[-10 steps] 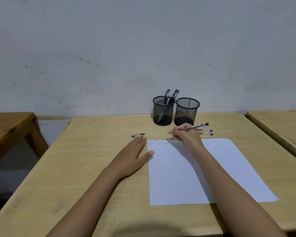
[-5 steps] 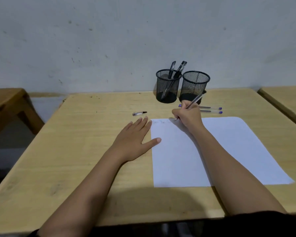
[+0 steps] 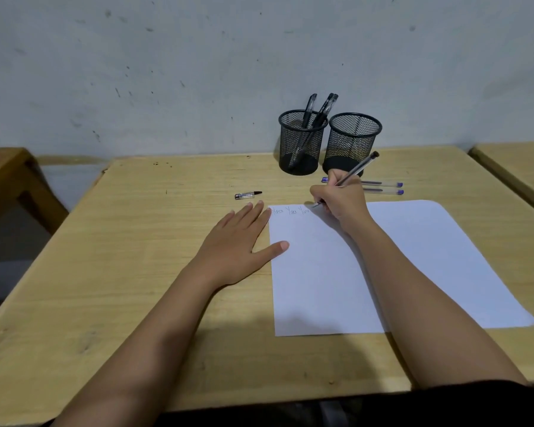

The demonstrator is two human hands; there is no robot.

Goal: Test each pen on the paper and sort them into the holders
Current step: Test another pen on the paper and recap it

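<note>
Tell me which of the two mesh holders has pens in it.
The left holder: black pens stand in it. The right holder looks empty.

Free room and obstacles around the sheet of paper [image 3: 336,272] on the desk [image 3: 136,241].
Left of the paper, the left hand [image 3: 238,241] is lying flat, with a pen cap [image 3: 248,195] just beyond it; the wood farther left is standing open. Beyond the paper's far edge, two mesh holders [image 3: 301,143] and two loose pens [image 3: 383,187] are blocking passage, while the right hand [image 3: 341,200] is occupying the far left corner.
</note>
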